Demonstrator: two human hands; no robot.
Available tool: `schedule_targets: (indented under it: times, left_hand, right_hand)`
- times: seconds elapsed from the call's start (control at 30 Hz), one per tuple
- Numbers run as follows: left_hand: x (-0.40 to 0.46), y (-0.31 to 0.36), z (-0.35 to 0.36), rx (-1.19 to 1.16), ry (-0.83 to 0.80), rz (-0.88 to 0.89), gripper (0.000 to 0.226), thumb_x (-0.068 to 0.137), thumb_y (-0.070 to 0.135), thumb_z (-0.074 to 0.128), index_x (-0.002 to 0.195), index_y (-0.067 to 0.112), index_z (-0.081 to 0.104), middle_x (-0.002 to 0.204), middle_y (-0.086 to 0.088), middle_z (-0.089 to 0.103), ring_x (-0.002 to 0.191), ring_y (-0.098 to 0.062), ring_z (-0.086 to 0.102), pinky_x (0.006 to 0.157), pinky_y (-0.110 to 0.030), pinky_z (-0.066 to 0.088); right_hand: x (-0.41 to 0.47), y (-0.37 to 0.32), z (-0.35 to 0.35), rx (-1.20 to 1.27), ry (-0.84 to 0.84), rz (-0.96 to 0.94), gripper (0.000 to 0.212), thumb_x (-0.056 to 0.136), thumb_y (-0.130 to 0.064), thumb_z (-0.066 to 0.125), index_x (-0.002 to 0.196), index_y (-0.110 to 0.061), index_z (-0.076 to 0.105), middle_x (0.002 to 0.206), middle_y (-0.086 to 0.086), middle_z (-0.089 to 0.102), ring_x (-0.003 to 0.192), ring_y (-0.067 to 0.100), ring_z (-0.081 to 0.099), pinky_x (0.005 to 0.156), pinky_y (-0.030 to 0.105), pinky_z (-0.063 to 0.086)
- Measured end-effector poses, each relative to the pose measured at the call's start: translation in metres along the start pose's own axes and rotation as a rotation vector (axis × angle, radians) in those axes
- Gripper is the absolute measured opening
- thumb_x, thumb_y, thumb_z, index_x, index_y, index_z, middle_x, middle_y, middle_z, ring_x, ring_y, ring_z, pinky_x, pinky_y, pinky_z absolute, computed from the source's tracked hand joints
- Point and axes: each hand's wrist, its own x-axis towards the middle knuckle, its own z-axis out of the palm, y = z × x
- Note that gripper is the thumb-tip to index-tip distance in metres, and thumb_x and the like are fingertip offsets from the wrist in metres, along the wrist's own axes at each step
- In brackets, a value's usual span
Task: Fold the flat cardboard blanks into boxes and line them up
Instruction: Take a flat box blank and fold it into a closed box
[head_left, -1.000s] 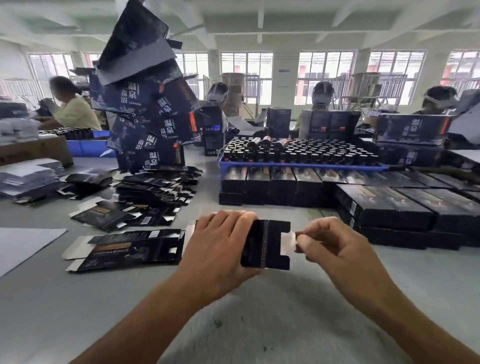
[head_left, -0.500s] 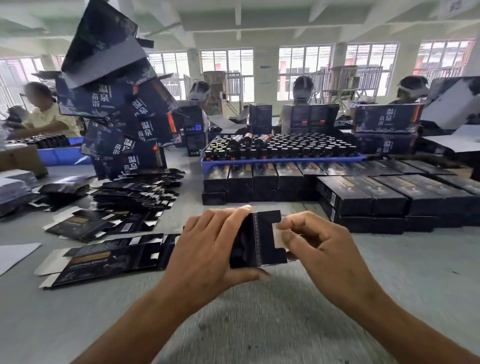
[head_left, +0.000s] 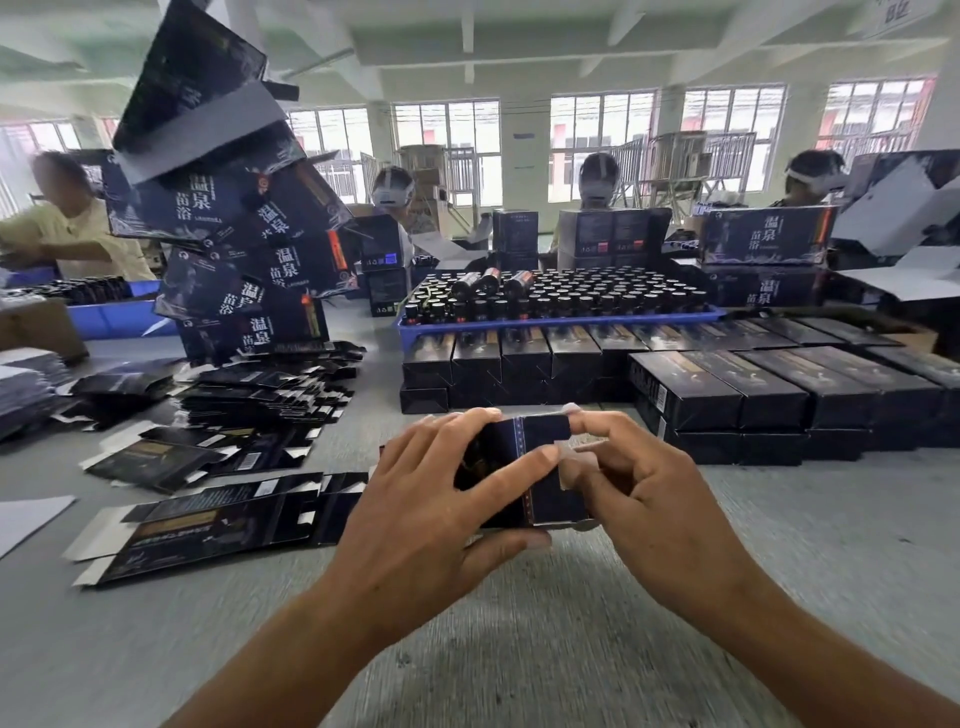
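Above the grey table (head_left: 519, 649), just in front of the person, both hands are holding one dark cardboard box (head_left: 540, 467) that is being folded. The left hand (head_left: 431, 499) is wrapping around the left part of it, with the fingers curled over the top and the thumb lying under the lower edge. The right hand (head_left: 639, 483) is gripping the right end, and its fingers are pressing on a pale end flap (head_left: 574, 465). The box is not touching the table as far as one can judge.

The main risk, judging from this grip, is that the flap is going in crooked. If the right fingers are pushing while the left hand is squeezing the body too hard, the opening is becoming narrow, and the flap may bend or crease instead of sliding inside. A second risk is that the body is springing back flat when the left hand loosens, because the thin board is probably keeping its flat shape.

Flat blanks (head_left: 208, 525) are lying on the table just left of the hands, with a loose heap of blanks (head_left: 260, 395) behind them. A careless elbow could be pushing them off their pile. Finished boxes (head_left: 727, 395) are standing in rows near the blue tray of bottles (head_left: 561, 312), well apart from the hands, so placing the new box roughly could be disturbing that line.
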Motion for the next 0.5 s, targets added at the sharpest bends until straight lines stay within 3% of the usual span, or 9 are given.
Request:
schedule_targets:
  times: [0.17, 0.33, 0.4, 0.5]
  left_hand:
    - [-0.0003, 0.0001, -0.0011, -0.037, 0.023, 0.015, 0.059, 0.096, 0.063, 0.048, 0.148, 0.037, 0.038, 0.144, -0.014, 0.047, 0.126, -0.030, 0.050, 0.101, -0.046, 0.046]
    - [-0.0004, 0.0007, -0.0027, -0.061, 0.012, -0.038, 0.060, 0.094, 0.065, 0.047, 0.147, 0.038, 0.039, 0.141, -0.011, 0.047, 0.118, -0.026, 0.054, 0.089, -0.041, 0.054]
    - [-0.0006, 0.0003, -0.0036, -0.072, -0.005, -0.042, 0.060, 0.094, 0.065, 0.049, 0.146, 0.038, 0.039, 0.140, -0.010, 0.047, 0.116, -0.026, 0.056, 0.085, -0.042, 0.057]
    - [0.0001, 0.0005, -0.0047, -0.083, -0.006, -0.039, 0.057, 0.093, 0.062, 0.053, 0.143, 0.037, 0.044, 0.140, -0.010, 0.048, 0.116, -0.027, 0.057, 0.083, -0.044, 0.058]
  right_hand:
    - [-0.0002, -0.0039, -0.0010, -0.013, 0.017, -0.040, 0.037, 0.098, -0.020, 0.061, 0.114, -0.053, 0.053, 0.088, -0.025, 0.072, 0.082, -0.004, 0.069, 0.063, 0.007, 0.049]
    - [-0.0026, -0.0025, 0.0017, -0.176, 0.037, -0.094, 0.039, 0.099, -0.027, 0.060, 0.130, -0.049, 0.051, 0.085, -0.022, 0.071, 0.064, 0.003, 0.064, 0.057, 0.014, 0.049]
    - [-0.0035, -0.0017, 0.0039, -0.228, 0.028, -0.100, 0.042, 0.099, -0.031, 0.058, 0.135, -0.049, 0.045, 0.088, -0.021, 0.071, 0.070, 0.003, 0.066, 0.062, 0.017, 0.052]
    - [-0.0035, -0.0006, 0.0024, -0.215, 0.047, -0.113, 0.043, 0.099, -0.030, 0.058, 0.134, -0.052, 0.045, 0.090, -0.022, 0.072, 0.079, -0.003, 0.067, 0.068, 0.011, 0.049]
